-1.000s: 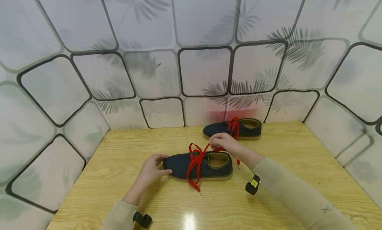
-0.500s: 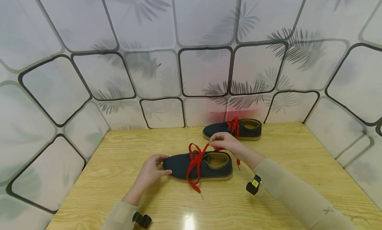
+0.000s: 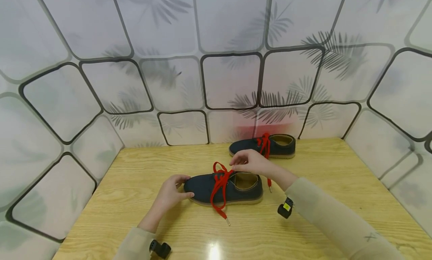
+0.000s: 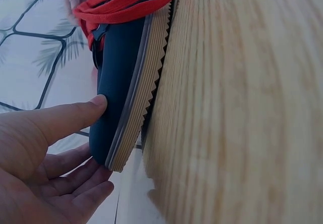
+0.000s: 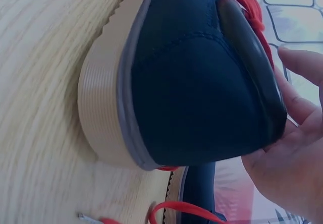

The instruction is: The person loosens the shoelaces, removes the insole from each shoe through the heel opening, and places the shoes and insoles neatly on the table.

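Note:
A navy lace-up shoe (image 3: 200, 185) with a ribbed tan sole lies on its sole, toe to the left. My left hand (image 3: 168, 192) grips its toe, thumb (image 4: 83, 114) on the near side and fingers curled about the tip. The red shoelace (image 3: 221, 185) is crossed over the tongue, one loop standing up and one end trailing to the tabletop. Above the shoe's opening is my right hand (image 3: 254, 163), its fingertips close to the lace. In the right wrist view, the thumb (image 5: 303, 65) and fingers stand apart beside the collar.
A matching navy shoe (image 3: 244, 144) with a red lace stands behind, close to the patterned back wall (image 3: 182, 126). The wooden table (image 3: 141, 170) is enclosed by patterned walls left and right. A metal-tipped lace end (image 3: 269, 184) lies right of the near shoe.
The right hand has let go of the lace strand it pinched, shifting slightly left and spreading its fingers. That strand has dropped toward the shoe. The left hand stays at the toe.

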Available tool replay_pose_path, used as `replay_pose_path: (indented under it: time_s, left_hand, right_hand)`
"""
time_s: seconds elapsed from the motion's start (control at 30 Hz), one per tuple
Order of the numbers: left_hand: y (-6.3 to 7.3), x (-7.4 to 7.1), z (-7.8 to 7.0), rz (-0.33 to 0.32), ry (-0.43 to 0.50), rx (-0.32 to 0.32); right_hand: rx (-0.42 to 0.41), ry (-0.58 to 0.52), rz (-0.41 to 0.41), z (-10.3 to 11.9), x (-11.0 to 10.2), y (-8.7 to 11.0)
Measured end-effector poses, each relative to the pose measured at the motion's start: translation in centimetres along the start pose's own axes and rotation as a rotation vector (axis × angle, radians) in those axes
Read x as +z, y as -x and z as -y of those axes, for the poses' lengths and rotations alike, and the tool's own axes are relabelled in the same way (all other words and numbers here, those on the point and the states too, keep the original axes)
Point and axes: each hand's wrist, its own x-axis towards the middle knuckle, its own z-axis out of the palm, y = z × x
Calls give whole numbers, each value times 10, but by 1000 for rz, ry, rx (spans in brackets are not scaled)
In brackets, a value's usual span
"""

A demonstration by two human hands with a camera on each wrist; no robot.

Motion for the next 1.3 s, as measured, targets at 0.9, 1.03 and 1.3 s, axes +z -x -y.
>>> replay_pose_path:
  time_s: [0.9,1.03,1.3]
  left_hand:
    - [1,0,-2,1,-8,-6]
    - [1,0,-3,-3,-5,-4]
    - [2,1,-2,6,2,-3]
  right_hand:
    - [-10,88,53,6,11,0]
    - [28,46,42,4,11,-1]
    - [96,-102,58,-1,11,0]
